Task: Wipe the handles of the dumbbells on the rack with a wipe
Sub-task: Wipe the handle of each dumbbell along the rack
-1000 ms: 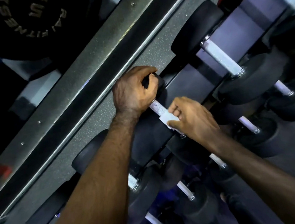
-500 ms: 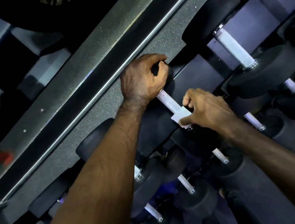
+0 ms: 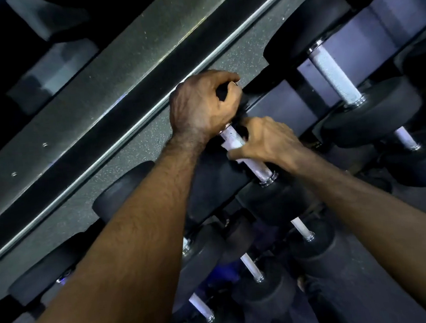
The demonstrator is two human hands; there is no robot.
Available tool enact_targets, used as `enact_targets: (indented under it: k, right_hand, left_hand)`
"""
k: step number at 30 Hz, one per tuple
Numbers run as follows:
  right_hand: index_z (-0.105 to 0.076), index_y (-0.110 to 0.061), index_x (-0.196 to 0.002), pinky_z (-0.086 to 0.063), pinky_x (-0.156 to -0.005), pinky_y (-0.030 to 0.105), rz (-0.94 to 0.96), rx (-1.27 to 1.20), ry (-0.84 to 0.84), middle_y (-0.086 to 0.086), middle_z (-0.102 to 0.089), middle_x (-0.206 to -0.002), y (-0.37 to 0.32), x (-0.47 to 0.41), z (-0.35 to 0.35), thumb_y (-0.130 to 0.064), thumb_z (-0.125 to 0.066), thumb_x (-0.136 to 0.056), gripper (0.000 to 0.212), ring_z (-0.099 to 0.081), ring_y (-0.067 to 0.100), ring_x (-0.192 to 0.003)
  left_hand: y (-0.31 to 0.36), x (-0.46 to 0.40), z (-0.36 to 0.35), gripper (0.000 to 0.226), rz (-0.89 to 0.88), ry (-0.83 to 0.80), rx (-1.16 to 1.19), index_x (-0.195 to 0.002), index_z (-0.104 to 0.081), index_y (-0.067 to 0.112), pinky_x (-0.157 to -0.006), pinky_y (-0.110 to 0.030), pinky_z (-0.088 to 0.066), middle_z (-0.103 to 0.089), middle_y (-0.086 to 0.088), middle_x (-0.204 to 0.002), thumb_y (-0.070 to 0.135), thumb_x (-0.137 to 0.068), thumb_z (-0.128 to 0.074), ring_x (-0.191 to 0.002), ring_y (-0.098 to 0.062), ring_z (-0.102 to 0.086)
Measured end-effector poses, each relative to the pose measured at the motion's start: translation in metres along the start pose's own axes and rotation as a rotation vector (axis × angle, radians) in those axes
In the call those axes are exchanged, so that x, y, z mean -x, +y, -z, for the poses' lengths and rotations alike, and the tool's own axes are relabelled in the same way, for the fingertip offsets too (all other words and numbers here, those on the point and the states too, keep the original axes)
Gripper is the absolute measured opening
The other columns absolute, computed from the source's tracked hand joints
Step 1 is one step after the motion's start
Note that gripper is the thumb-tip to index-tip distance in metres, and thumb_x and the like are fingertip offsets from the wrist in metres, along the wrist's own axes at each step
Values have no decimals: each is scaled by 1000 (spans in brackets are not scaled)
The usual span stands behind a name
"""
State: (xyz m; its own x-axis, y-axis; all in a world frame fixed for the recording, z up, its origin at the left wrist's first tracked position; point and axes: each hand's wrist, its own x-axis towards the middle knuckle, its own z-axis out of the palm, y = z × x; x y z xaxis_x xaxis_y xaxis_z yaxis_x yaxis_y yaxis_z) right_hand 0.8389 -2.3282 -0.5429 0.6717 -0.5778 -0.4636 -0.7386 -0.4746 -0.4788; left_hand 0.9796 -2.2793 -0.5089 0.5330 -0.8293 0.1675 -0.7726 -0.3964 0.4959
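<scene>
Rack [image 3: 113,98]: a speckled grey rail running diagonally, well to the left of both sets of fingers. A black dumbbell head [image 3: 121,190] sits against it, below and left of the left hand's knuckles.

Left hand [image 3: 202,105]: fingers curled tight over the far black head of a dumbbell, thumb tucked round its near side. The head is almost wholly covered by the fingers, and the grip is closed on it.

Handle [image 3: 256,168]: a knurled metal bar that emerges just beneath the left fingers and runs down and right to a chrome collar, past the right fingers.

Wipe [image 3: 233,144]: a small white piece wrapped against the upper handle, showing between the two hands and under the right thumb.

Right hand [image 3: 266,141]: fingers curled round the handle with the wipe pinched beneath them, fingertips close to the left hand's heel.

Right of the right fingers, a larger dumbbell [image 3: 336,81] lies on the same tier with its bare handle exposed. Below the fingers, lower dumbbells [image 3: 252,266] show short handles.
</scene>
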Motion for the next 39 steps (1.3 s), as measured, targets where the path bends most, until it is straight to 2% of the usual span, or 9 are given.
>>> enact_targets:
  k: [3, 6, 10, 14, 18, 22, 29, 35, 39]
  right_hand:
    - [-65, -21, -96, -44, -69, 35, -32, -55, 14, 3, -68, -89, -3, -2, -1, -61, -75, -72, 48, -63, 31, -83]
    - [-66, -19, -81, -49, -59, 37, -101, -175, -164, 4, -69, -76, 16, 10, -14, -50, -76, -70, 34, -67, 27, -72]
    - [-69, -1, -107, -53, -66, 38, -123, -709, -394, 19, -79, -91, 11, -11, -17, -8, -75, -81, 28, -73, 27, -79]
    - [-70, -5, -120, -58, -71, 39, -184, -968, -552, 10, -75, -92, 10, -28, -17, 0, -68, -90, 30, -73, 25, -83]
    - [-73, -6, -116, -60, -79, 44, -232, -1032, -697, 8, -71, -83, 32, -17, -19, 3, -76, -85, 33, -70, 21, -77]
    - [-72, -7, -112, -54, -97, 51, -234, -1189, -700, 6, -72, -92, 18, -34, -5, -14, -82, -68, 45, -73, 21, -85]
    - [-70, -6, -120, -56, -98, 50, -263, -1210, -764, 10, -75, -101, 39, -25, -11, -8, -78, -74, 47, -75, 27, -96]
    - [-73, -7, -102, -56, -99, 52, -247, -1237, -711, 10, -77, -102, 25, -42, -2, -2, -71, -87, 16, -75, 28, -99]
    - [-69, -6, -109, -61, -89, 40, -208, -1138, -790, 17, -74, -115, 51, -23, -7, 1, -71, -88, 23, -75, 28, -100]
  left_hand:
    - [-1, 0, 0, 40, -4, 3, 4, -115, -83, 40, -87, -30, -58, -79, 21, -118, 47, -89, -53, -102, -9, -74]
    - [-3, 1, -1, 34, -20, 42, 18, -112, -84, 38, -83, -23, -54, -80, 20, -117, 43, -90, -59, -98, -8, -74]
    - [-1, 1, 0, 32, -25, 41, 8, -112, -84, 37, -79, -21, -50, -80, 19, -115, 41, -91, -61, -94, -8, -73]
    - [0, 2, 2, 32, -32, 37, 26, -113, -84, 37, -80, -23, -54, -80, 19, -114, 40, -92, -60, -93, -7, -74]
    - [1, 2, 2, 35, -28, 37, 33, -113, -84, 37, -81, -28, -58, -80, 19, -114, 42, -91, -58, -90, -10, -74]
    - [0, 1, 2, 33, -32, 36, 38, -111, -85, 36, -79, -27, -58, -81, 18, -113, 40, -90, -59, -89, -12, -74]
    - [0, 1, 2, 38, -31, 13, 39, -113, -84, 36, -82, -32, -60, -80, 19, -116, 44, -91, -55, -92, -10, -75]
    - [1, 0, 3, 34, -40, 23, 35, -112, -84, 35, -83, -33, -61, -80, 19, -115, 41, -92, -57, -96, -9, -75]
    - [1, 1, 2, 31, -47, 30, 36, -112, -85, 34, -81, -33, -61, -80, 19, -116, 38, -93, -60, -90, -9, -75]
